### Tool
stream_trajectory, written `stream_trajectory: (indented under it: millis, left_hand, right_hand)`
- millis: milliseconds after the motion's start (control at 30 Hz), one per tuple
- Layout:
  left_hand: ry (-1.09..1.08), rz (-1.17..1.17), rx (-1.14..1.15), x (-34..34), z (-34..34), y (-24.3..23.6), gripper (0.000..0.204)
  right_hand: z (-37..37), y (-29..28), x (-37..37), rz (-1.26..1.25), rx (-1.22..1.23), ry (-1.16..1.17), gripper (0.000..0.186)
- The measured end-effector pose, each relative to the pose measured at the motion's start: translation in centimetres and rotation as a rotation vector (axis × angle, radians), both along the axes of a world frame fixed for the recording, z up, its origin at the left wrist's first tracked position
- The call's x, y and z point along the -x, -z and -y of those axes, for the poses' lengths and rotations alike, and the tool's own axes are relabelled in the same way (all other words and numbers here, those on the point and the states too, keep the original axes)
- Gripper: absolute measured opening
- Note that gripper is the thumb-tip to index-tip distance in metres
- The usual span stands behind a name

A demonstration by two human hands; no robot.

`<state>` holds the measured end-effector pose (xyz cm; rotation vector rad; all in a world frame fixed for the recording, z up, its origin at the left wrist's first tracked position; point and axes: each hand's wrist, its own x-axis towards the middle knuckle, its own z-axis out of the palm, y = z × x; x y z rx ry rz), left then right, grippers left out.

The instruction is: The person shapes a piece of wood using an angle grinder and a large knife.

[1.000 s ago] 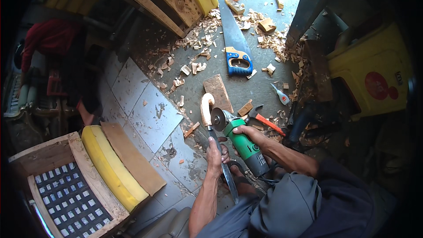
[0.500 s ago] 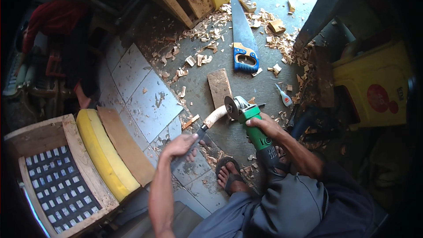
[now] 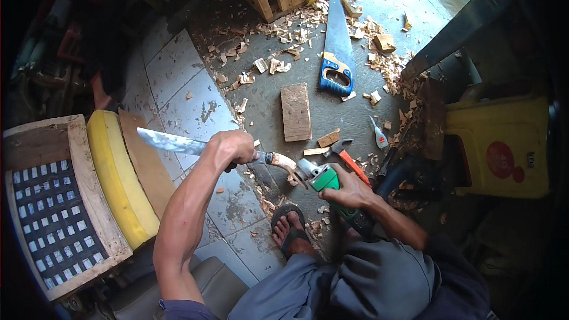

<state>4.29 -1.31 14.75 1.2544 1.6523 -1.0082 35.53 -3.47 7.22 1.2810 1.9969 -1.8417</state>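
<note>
My left hand is closed around a large knife near where the blade meets the handle. Its shiny blade points left, past my wrist, and its pale, curved wooden handle points right. My right hand grips a green angle grinder by the body, its head turned toward the knife. The handle's end lies right at the grinder's disc; whether they touch, I cannot tell. Beyond my right hand lies a hammer with an orange handle.
A wood block, a handsaw and a small white bottle lie on the floor among wood shavings. At left stands a wooden frame with woven black straps, beside yellow foam. A yellow plastic piece stands at right.
My left hand has turned the knife, so the blade now shows to the left and the handle slopes down rightward. The grinder has tilted and come lower, uncovering the hammer.
</note>
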Motion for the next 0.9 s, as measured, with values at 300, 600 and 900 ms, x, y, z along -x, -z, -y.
stream_trajectory:
  millis: [300, 600, 900]
  left_hand:
    - [0.245, -0.044, -0.279, -4.4, 1.5, -1.8, 0.024]
    - [0.293, -0.035, -0.409, -4.7, 2.5, -1.6, 0.02]
    - [0.306, -0.025, -0.483, -4.6, 3.1, -0.5, 0.015]
  right_hand:
    - [1.2, -0.1, 1.2, 0.064, 0.033, -0.064, 0.096]
    - [1.6, -1.0, 1.1, 0.083, -0.011, -0.05, 0.095]
    - [1.8, -2.1, 1.3, 0.115, 0.027, -0.021, 0.096]
